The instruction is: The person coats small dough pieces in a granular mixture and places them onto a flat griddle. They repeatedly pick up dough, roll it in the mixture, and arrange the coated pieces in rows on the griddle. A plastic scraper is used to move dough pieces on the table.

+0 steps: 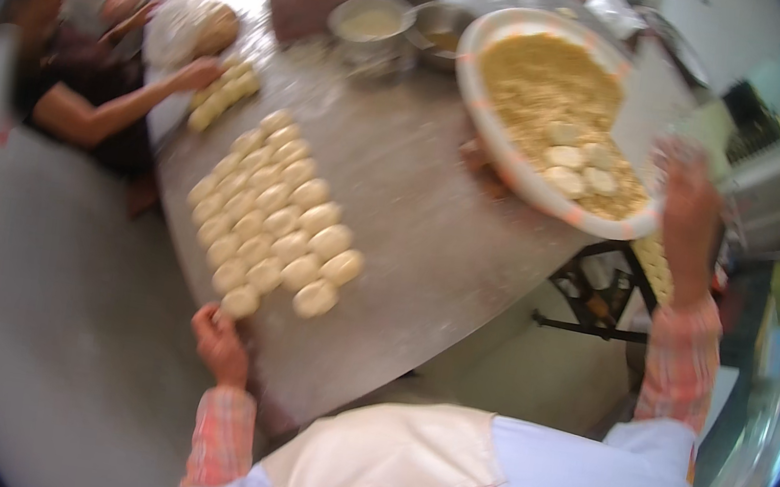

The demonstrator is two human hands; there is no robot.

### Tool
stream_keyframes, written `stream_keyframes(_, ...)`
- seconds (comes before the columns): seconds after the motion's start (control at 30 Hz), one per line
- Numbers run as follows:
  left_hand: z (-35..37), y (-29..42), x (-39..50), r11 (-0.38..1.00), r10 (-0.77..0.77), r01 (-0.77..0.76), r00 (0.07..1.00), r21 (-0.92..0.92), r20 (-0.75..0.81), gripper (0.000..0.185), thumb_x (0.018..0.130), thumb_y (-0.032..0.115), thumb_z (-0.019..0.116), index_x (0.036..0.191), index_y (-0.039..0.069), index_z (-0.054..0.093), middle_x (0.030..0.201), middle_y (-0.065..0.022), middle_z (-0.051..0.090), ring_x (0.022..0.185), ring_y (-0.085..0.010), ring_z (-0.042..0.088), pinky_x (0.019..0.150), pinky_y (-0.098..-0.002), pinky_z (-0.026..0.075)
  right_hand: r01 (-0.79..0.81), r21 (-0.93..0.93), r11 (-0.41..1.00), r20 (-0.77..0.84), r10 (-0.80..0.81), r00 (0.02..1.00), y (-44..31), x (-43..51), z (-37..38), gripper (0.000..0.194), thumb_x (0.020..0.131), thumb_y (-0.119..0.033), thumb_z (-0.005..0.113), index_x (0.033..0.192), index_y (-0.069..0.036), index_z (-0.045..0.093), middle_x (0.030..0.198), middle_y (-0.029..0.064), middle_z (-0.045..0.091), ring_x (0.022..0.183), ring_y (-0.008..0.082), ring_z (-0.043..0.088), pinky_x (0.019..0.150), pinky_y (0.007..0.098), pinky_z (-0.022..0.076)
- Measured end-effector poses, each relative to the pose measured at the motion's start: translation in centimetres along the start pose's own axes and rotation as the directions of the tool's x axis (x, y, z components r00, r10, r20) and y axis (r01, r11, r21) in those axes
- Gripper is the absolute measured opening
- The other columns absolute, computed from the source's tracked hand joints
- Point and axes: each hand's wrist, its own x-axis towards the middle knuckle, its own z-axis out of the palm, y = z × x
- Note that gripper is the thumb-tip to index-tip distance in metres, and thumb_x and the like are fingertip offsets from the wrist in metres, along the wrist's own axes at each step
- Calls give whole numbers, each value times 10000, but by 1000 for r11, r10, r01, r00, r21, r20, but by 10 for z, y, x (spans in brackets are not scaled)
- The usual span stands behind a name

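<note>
Several pale, flattened dough rounds lie in close rows on the worktable. At their near end, my left hand reaches over the table's edge, its fingertips against or just beside the closest dough round. Whether those fingers grip it is unclear. On the right, my right hand is raised by the rim of a large white basin. Motion blurs its fingers, and what they may hold cannot be made out. Yellowish crumbs or seeds fill the basin, with several dough rounds lying on top.
At the left edge, a person handles smaller dough pieces beside a plastic-covered lump. Metal bowls and a red container stand toward the back. Below the basin is a dark metal stand.
</note>
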Motion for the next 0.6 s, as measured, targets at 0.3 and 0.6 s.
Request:
stream_keyframes(0.3,1,8,1,984,-16,30,997,-173,82,217,1062,236,656,1190,64,620,932,-38,679,793,-121,630,744,-311,547,-931,298,-208,954,102,283,-217,-232,48,293,1054,-114,563,1322,1,583,1178,127,735,987,223,769,799,390,674)
stream_keyframes(0.6,-3,2,2,959,44,-3,989,-284,141,221,1056,228,659,1201,72,601,917,-34,678,769,-135,635,735,-316,548,-907,383,-172,895,312,319,-305,-252,146,284,1049,-111,525,1291,19,600,1156,139,737,935,254,788,662,352,675)
